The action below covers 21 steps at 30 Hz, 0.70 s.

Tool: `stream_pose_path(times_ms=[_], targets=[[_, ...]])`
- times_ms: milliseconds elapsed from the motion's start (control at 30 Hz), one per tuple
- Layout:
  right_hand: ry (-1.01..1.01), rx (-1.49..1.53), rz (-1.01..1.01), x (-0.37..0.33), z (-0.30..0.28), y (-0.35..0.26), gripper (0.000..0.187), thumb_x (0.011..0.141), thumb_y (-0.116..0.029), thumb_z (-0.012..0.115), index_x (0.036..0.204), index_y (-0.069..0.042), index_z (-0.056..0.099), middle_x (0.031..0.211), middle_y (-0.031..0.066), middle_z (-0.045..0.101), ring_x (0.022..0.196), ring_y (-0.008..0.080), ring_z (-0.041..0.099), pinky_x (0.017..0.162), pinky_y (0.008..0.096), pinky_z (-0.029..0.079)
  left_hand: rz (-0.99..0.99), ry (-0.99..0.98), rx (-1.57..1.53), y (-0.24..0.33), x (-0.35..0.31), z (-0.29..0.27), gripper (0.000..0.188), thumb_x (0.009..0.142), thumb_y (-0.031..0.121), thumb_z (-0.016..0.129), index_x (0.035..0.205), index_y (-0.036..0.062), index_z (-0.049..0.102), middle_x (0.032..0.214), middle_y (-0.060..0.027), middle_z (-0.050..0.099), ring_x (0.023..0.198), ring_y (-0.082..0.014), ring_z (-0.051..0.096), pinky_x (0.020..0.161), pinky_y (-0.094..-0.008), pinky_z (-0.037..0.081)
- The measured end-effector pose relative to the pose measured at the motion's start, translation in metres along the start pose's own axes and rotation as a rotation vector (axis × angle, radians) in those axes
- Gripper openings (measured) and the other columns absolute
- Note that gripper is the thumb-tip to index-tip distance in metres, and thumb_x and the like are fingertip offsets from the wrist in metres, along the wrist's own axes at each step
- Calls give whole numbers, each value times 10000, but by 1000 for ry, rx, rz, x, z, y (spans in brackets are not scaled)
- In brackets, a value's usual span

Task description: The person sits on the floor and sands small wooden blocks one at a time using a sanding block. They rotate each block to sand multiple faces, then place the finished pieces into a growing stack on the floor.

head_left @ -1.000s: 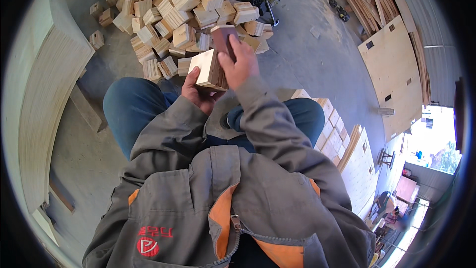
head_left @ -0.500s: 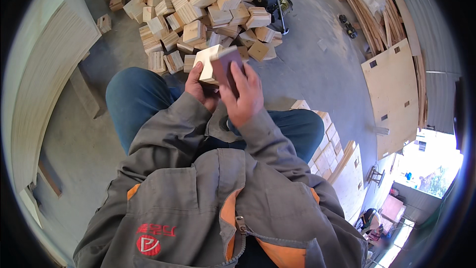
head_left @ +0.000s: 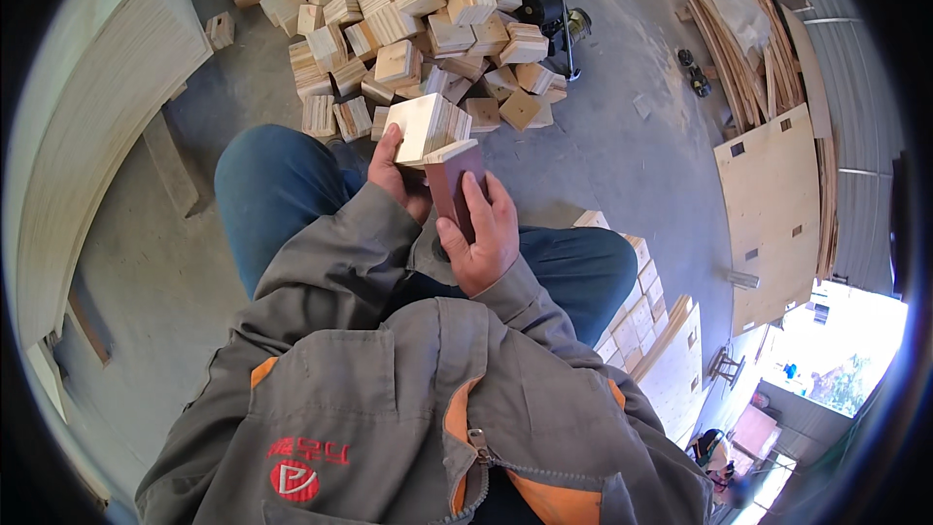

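My left hand grips a square plywood block, its pale flat face up and its layered edge toward the right. The thumb lies along the block's left side; most of the other fingers are hidden beneath. In my right hand is a sanding block, a wooden piece wrapped in reddish-brown abrasive paper. It stands tilted, its bare wood end up, against or very close to the plywood block's near right edge. Whether the two touch cannot be made out exactly. Both pieces are held above my lap, between my knees.
Beyond my knees lies a loose heap of plywood blocks. A black tool stands at its right. More blocks are stacked in rows by my right knee. Plywood sheets rise on the left; boards lean at the right.
My right hand has drawn the sanding block down toward me, from over the plywood block's right side to its near edge. The left hand keeps its hold. The view has shifted slightly.
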State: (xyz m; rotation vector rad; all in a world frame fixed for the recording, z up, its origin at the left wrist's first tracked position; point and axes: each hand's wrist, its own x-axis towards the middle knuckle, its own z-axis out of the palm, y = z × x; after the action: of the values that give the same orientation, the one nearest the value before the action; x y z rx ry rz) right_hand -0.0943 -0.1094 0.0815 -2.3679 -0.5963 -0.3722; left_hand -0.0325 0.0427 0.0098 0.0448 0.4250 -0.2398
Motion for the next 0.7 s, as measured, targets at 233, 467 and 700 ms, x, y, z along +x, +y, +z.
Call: stream_pose_path(times_ms=[233,467,700], targets=[[75,-83,166,87,27,76,624,875,-284,715,1421,-46,529,1336,278,525,1177,447,539,1017,505,443,-81,147,146,-10,-13,23,635,929,517,591,1454,175,487,1396,-81,581,1257,-306,556,1085,-546,411],[43,-29,79,51,14,46,629,872,-252,721,1422,-23,519,1351,282,511,1186,449,535,1010,503,449,-50,171,161,-7,-14,21,617,965,538,541,1444,152,488,1410,-90,567,1258,-327,559,1044,-544,448],[24,-23,-60,17,3,12,647,850,-204,748,1430,-44,510,1391,293,462,1176,453,538,992,491,457,-64,19,55,-2,7,-7,592,969,505,554,1423,130,497,1339,-100,615,1211,-293,596,1074,-506,440]])
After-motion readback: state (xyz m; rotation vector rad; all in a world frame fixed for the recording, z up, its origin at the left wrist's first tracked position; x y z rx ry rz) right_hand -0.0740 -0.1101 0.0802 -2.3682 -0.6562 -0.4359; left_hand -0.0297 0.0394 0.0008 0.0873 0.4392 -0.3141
